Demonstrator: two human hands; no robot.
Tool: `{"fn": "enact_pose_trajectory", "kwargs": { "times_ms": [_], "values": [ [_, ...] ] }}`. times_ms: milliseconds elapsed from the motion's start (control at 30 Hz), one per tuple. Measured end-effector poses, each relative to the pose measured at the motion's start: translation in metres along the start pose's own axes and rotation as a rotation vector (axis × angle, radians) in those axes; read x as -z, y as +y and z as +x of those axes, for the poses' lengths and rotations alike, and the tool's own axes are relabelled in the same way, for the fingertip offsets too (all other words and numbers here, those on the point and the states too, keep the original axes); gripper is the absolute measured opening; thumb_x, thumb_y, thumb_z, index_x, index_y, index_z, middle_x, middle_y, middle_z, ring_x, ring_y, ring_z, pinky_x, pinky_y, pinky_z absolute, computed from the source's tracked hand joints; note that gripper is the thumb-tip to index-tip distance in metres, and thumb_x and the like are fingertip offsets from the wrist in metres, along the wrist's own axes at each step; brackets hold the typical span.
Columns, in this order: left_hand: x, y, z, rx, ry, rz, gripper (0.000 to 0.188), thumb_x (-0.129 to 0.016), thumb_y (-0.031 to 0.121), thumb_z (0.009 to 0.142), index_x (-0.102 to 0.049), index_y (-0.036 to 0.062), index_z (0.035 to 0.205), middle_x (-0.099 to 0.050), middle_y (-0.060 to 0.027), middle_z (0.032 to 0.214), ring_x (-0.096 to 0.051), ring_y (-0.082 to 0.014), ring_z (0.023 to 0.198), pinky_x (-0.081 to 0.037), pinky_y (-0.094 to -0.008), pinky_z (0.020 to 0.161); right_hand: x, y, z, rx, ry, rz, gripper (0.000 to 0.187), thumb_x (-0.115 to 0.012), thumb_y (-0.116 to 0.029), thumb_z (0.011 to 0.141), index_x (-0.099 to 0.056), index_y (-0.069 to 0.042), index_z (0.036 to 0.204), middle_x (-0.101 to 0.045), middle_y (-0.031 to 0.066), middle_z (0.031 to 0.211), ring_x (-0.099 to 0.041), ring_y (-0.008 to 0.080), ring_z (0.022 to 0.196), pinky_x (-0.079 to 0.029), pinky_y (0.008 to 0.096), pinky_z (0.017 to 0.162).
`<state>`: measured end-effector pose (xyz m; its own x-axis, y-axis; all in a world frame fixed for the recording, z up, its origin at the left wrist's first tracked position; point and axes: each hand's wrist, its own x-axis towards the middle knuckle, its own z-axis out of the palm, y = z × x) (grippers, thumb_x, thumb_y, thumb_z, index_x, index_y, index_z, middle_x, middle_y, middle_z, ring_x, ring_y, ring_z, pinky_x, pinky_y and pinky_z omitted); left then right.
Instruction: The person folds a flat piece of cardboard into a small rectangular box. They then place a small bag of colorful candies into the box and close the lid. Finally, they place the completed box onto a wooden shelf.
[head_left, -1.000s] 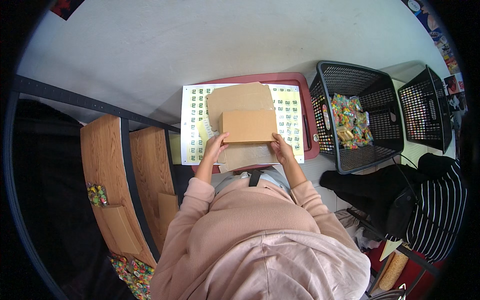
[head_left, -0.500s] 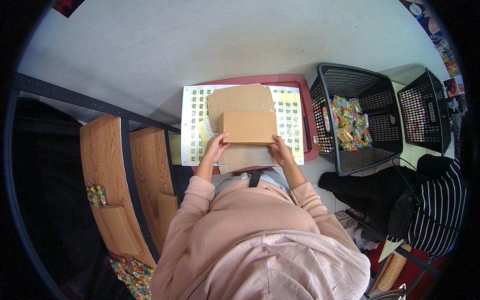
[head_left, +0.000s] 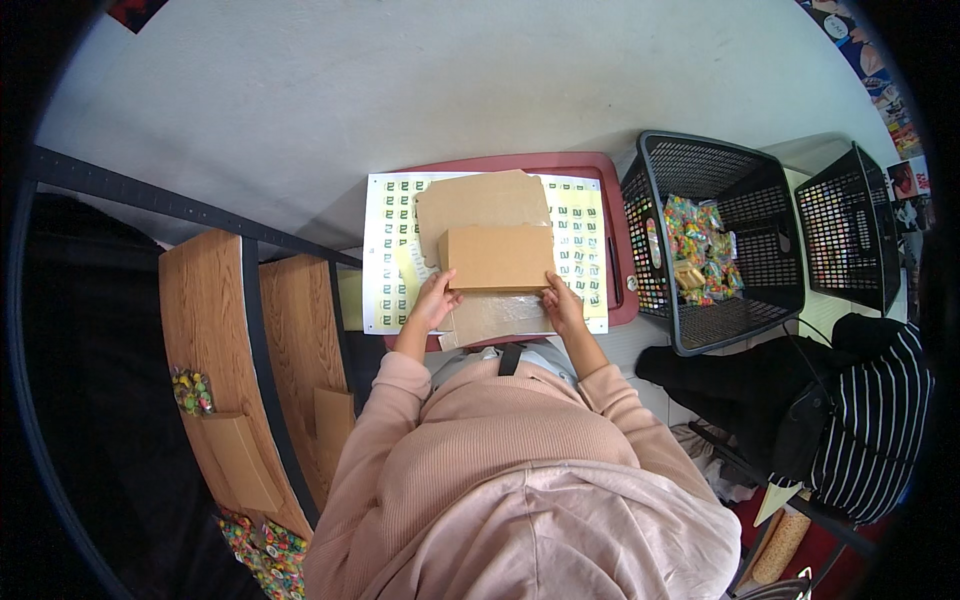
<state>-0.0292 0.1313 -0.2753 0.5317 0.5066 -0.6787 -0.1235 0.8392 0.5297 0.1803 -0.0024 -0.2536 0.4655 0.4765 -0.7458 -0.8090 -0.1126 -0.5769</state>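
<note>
A plain brown cardboard box (head_left: 500,257) lies closed in front of me, gripped at its two near corners. My left hand (head_left: 433,302) holds the near left corner, thumb on top. At the near right corner is my right hand (head_left: 562,303), its thumb likewise against the edge and the fingers curled below. Beneath the box is a worn piece of flat cardboard (head_left: 485,198) with clear tape on its near part. That cardboard rests on a white sheet of printed stickers (head_left: 585,235), with some stickers gone from it.
A dark red plastic lid (head_left: 622,280) supports the sheet. To the right stand a black basket (head_left: 770,250) with candy bags (head_left: 700,250) and a second basket (head_left: 850,230). Wooden shelves (head_left: 205,300) at left hold a cardboard box (head_left: 242,460) and candy. Dark clothes (head_left: 780,400) hang at the right.
Almost nothing differs. Both hands keep their hold on the box, and the view has shifted very slightly.
</note>
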Motion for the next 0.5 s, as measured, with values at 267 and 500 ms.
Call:
{"fn": "enact_pose_trajectory", "kwargs": {
  "times_ms": [267, 500],
  "values": [
    [-0.003, 0.002, -0.006, -0.151, 0.163, 0.36, 0.037, -0.061, 0.031, 0.079, -0.043, 0.0074, 0.102, -0.049, -0.0053, 0.092, -0.051, -0.0145, 0.078, -0.046, -0.0279, 0.064, 0.015, 0.01, 0.017, 0.105, -0.06, -0.194, 0.027, -0.067, -0.02, 0.076, -0.056, 0.0, 0.091, -0.056, 0.0013, 0.073, -0.05, 0.0056, 0.058, -0.04, 0.0161, 0.049],
    [0.02, -0.014, 0.015, -0.566, 0.265, 0.832, 0.057, -0.058, 0.029, 0.081, -0.033, 0.0026, 0.125, -0.044, -0.013, 0.115, -0.052, -0.0198, 0.091, -0.048, -0.03, 0.07, 0.001, 0.007, 0.014, 0.347, -0.029, -0.603, 0.044, -0.062, -0.02, 0.079, -0.046, -0.001, 0.116, -0.057, 0.0051, 0.086, -0.052, 0.0088, 0.072, -0.043, 0.0203, 0.057]
  ]
}}
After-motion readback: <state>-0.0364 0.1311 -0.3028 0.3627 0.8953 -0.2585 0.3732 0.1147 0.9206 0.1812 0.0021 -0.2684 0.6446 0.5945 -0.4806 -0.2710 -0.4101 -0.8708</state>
